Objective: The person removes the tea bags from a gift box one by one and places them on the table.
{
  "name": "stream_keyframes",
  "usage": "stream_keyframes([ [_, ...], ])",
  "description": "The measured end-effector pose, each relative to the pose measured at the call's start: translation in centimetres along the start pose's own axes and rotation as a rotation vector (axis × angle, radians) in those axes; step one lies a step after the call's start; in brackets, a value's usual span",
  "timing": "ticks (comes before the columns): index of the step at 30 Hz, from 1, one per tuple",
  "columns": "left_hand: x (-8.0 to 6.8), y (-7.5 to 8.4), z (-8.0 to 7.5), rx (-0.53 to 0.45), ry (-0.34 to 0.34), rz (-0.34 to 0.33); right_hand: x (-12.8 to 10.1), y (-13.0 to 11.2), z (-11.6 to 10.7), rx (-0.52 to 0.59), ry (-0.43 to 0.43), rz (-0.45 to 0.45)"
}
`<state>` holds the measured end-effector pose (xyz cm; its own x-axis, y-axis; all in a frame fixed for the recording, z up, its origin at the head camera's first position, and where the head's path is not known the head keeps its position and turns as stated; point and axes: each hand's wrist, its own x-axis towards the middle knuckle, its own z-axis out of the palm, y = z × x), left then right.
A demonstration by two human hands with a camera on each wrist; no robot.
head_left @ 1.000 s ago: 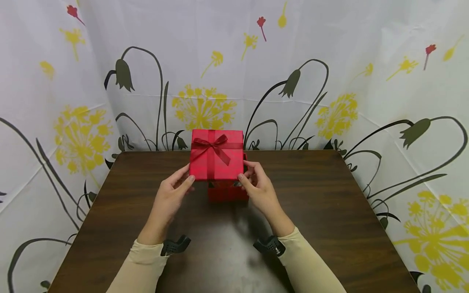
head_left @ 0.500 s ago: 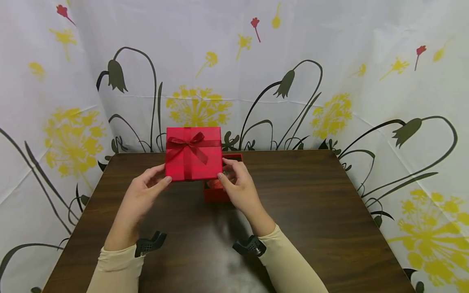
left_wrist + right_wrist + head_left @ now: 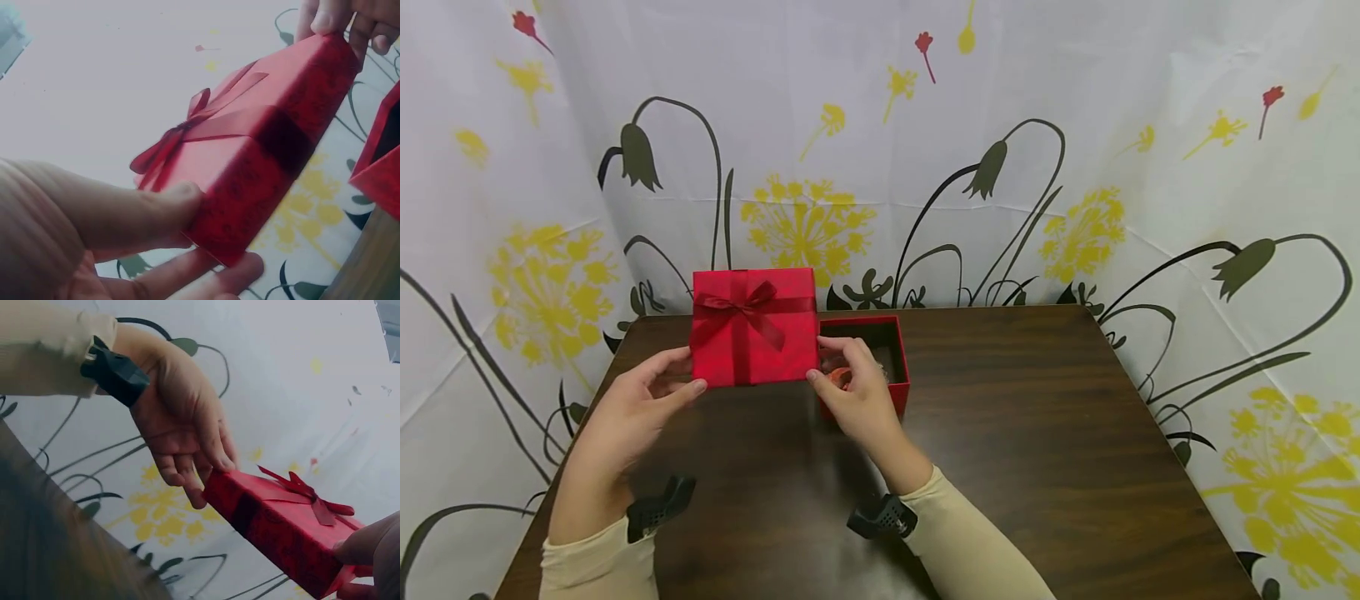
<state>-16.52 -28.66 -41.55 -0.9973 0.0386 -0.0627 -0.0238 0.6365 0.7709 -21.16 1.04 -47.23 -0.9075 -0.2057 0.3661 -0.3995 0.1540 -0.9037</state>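
Both hands (image 3: 625,412) pinching red lid (image 3: 752,329), carried left of open box (image 3: 880,354).

Left hand gripping the lid at its left near corner, thumb on top and fingers under, as seen from left wrist view (image 3: 156,212). Right hand (image 3: 857,400) pinching the right near corner with thumb and fingertips, just in front of the box's near left wall. Held above the table (image 3: 1037,433), roughly level, ribbon bow (image 3: 737,308) facing up, long edges running left to right between the two hands. Lies now mostly off the box, overlapping only its left edge in head view; box stands to the right, touching the table, something orange inside, too hidden to tell. Equally near to both hands; free table surface lies left and near, under the left hand.
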Motion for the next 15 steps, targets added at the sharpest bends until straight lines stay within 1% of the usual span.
stream_keyframes([
  [5, 0.0, -0.8, -0.6, 0.024, -0.022, -0.009, -0.5, 0.7, 1.6, 0.038, 0.012, -0.023],
  [9, 0.0, -1.6, -1.1, 0.048, -0.021, -0.021, -1.1, 1.1, 3.0, 0.046, 0.004, -0.041],
  [12, 0.2, -2.5, -1.3, 0.061, -0.026, -0.052, -1.6, 1.4, 3.9, 0.054, -0.03, -0.014],
  [15, 0.6, -3.5, -1.1, 0.034, -0.051, -0.084, -2.1, 1.7, 4.4, 0.048, -0.076, 0.032],
])
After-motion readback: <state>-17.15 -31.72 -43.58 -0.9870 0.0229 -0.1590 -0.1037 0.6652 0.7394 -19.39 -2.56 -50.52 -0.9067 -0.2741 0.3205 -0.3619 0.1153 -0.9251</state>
